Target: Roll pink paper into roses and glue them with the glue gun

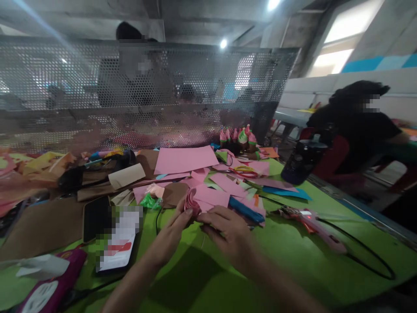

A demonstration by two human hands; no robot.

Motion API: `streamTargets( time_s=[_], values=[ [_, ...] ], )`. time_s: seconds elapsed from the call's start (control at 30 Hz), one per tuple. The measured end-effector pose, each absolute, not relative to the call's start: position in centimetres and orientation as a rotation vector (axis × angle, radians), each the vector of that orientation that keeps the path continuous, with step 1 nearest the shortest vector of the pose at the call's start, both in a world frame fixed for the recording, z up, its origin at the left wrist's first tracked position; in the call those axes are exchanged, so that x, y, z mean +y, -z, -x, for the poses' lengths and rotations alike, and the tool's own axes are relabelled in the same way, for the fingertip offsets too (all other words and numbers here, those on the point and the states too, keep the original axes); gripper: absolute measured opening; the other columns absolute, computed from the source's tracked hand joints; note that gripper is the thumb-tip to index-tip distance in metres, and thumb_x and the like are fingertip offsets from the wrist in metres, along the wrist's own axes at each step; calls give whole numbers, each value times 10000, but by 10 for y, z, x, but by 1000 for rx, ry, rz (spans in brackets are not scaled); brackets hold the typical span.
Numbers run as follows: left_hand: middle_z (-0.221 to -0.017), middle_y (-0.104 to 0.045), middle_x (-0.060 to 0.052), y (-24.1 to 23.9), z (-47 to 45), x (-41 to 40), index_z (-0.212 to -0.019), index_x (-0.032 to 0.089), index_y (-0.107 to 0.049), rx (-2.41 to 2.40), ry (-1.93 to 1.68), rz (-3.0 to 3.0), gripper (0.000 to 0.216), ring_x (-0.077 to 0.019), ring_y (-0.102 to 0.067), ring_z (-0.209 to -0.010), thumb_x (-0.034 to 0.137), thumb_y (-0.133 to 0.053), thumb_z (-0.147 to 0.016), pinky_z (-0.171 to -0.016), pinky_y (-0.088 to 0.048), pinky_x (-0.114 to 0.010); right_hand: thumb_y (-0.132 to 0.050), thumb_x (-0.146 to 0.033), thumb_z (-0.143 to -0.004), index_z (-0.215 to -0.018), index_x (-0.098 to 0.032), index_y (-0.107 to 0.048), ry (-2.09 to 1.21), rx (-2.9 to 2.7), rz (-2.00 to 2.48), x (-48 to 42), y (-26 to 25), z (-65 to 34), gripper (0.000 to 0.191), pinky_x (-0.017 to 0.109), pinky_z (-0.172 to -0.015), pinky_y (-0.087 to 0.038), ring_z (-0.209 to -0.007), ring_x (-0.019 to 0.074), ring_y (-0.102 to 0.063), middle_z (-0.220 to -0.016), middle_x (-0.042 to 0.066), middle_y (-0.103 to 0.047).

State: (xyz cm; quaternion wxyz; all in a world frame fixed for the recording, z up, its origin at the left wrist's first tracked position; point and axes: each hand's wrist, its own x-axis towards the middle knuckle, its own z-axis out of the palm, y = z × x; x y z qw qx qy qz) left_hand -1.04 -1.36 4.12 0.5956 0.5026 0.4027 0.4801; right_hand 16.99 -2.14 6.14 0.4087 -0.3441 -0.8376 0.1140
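A coil of pink paper (191, 202) with curled layers is held between my hands, just above the green table. My left hand (174, 228) is closed around its left and lower side. From the right, my right hand (228, 226) pinches its lower edge, fingers bent and close to the left fingertips. Behind my hands lie flat pink sheets (211, 196) and a brown paper piece (175, 194). A blue rolled item (246, 210) rests just beyond my right hand. My fingers hide part of the coil's underside.
To the right on the green table (329, 269) lies a pink glue gun (321, 230) with a looping black cord. A dark bottle (302, 161), scissors (244, 171) and phones (97, 218) stand or lie around. Paper cupcakes (243, 138) sit before the perforated metal screen (195, 87); people are nearby.
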Motion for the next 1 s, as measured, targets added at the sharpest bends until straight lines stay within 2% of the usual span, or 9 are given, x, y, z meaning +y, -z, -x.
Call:
streamTargets(
  time_s=[0.27,0.5,0.63,0.77,1.0],
  values=[
    [-1503,-496,5,-31,11,-10,-1479,316,-405,719,-1145,-1040,606,-218,-391,-1407,329,-592,-903,-1187,-234,-373,-628,-100,-883,-1042,-214,-701,-281,-2111,856,-22,-59,-172,208,303,-738,-487,-860,201,-631,-924,51,-700],
    [-1389,-602,-15,-35,8,-10,-1507,301,-359,671,-1151,-1036,713,-231,-491,-1287,290,-610,-840,-1040,-379,-313,-611,-115,-898,-1141,-240,-696,-330,-2032,843,-23,-58,-172,286,310,-757,-503,-872,200,-646,-957,55,-716],
    [-1308,-650,-18,-34,8,-11,-1501,293,-377,637,-1147,-1007,687,-204,-544,-1188,237,-572,-845,-1001,-390,-289,-623,-106,-885,-1150,-245,-691,-314,-2075,870,-24,-56,-172,307,330,-773,-505,-903,218,-642,-989,56,-715],
    [-1314,-645,-21,-33,9,-11,-1495,292,-389,637,-1154,-1018,666,-189,-572,-1109,235,-569,-856,-979,-397,-284,-614,-95,-889,-1161,-259,-680,-327,-2067,864,-23,-56,-173,324,329,-776,-499,-916,218,-637,-1000,52,-711],
    [-1470,-529,8,-30,8,-8,-1500,335,-363,704,-1113,-1044,658,-212,-475,-1294,300,-579,-880,-1041,-352,-304,-602,-98,-911,-1122,-247,-692,-404,-2000,834,-20,-58,-173,273,305,-766,-503,-885,194,-639,-965,51,-703]
  ],
)
